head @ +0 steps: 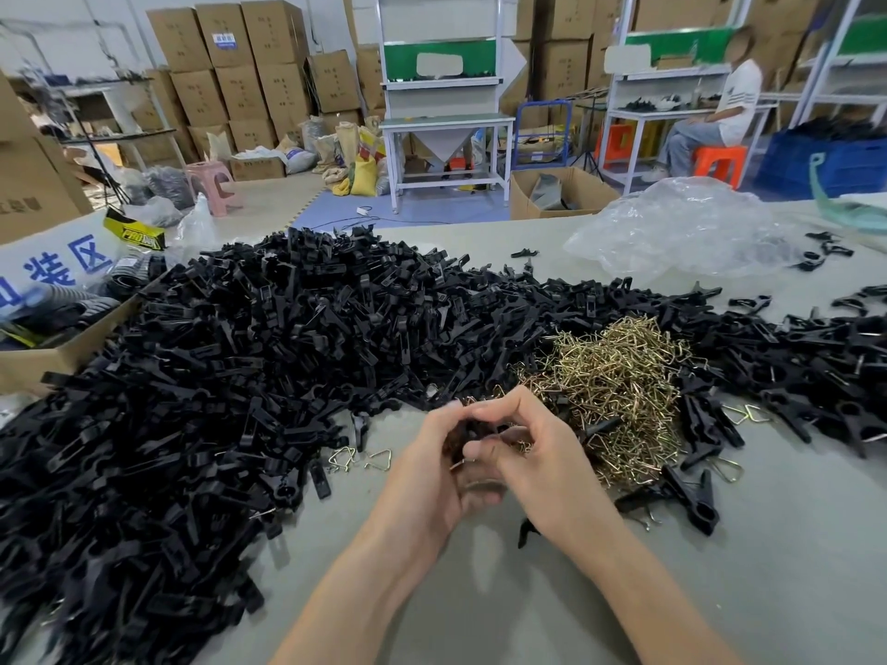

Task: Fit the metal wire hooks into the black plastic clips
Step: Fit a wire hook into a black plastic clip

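Grip: your left hand (432,477) and right hand (533,453) curl together, pinching one clip (480,431) between the fingertips.
Seating: too blurred between your fingers to judge.
Stock: hooks (619,386) lie just right of your hands; clips (240,376) heap left and far.
Advice: steady the clip, press both wire ends in squarely, then tug lightly to check.

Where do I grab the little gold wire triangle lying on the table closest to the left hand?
Pinch one straight side of the wire triangle between thumb and fingertip, coming down from above. It lies flat on the bare table, apart from the black clip pile, so its top is open, and thin flat wire likely gives a sideways grab nothing to catch.
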Action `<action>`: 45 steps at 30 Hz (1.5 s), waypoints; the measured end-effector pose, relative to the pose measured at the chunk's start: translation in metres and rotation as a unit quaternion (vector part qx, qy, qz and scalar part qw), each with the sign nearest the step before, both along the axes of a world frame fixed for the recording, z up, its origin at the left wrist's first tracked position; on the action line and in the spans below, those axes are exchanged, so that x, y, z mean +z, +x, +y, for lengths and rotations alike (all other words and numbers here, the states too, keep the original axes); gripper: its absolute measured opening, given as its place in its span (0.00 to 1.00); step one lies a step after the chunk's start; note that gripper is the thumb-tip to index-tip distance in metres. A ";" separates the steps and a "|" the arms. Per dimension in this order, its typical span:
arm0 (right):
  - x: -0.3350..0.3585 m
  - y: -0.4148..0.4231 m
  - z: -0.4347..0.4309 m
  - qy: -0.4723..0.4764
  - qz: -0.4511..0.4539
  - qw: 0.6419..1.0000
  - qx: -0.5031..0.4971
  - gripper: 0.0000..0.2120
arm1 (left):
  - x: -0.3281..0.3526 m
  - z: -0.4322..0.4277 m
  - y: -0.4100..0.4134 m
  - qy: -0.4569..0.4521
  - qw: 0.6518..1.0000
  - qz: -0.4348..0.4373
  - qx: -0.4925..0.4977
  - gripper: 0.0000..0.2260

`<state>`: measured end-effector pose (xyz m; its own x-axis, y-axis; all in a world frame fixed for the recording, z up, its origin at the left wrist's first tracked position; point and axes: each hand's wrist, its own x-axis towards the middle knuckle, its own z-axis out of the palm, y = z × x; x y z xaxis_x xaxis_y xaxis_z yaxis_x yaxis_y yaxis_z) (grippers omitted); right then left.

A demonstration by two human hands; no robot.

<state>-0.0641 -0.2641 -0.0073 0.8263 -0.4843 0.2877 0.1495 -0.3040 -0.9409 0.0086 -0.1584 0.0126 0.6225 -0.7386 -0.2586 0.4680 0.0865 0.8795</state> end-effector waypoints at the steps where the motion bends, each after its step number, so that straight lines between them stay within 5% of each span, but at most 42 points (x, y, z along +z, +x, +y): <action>1: -0.002 0.000 0.001 -0.015 0.010 1.000 0.000 0.20 | 0.000 0.001 0.000 0.001 1.000 -0.009 -0.012 0.21; 4: -0.005 0.005 0.011 -0.019 0.033 0.999 0.028 0.14 | 0.000 0.004 -0.001 0.007 0.999 -0.041 -0.023 0.29; 12: -0.005 0.007 0.010 -0.006 0.036 0.998 0.056 0.14 | -0.004 0.005 0.000 -0.021 0.999 -0.040 -0.001 0.24; 15: -0.005 0.007 0.007 -0.003 0.042 0.998 0.046 0.20 | -0.007 0.003 0.001 -0.016 0.997 -0.071 -0.004 0.24; 20: -0.007 0.004 0.003 0.002 0.059 0.997 0.047 0.15 | -0.015 -0.001 0.001 0.029 0.986 -0.163 -0.011 0.20; 32: -0.002 0.003 0.004 0.021 0.022 0.998 0.050 0.31 | -0.021 -0.001 0.006 0.017 0.985 -0.174 -0.016 0.26; 45: -0.006 0.001 -0.003 0.027 0.033 0.993 0.111 0.37 | -0.025 -0.002 0.008 0.019 0.988 -0.153 0.013 0.31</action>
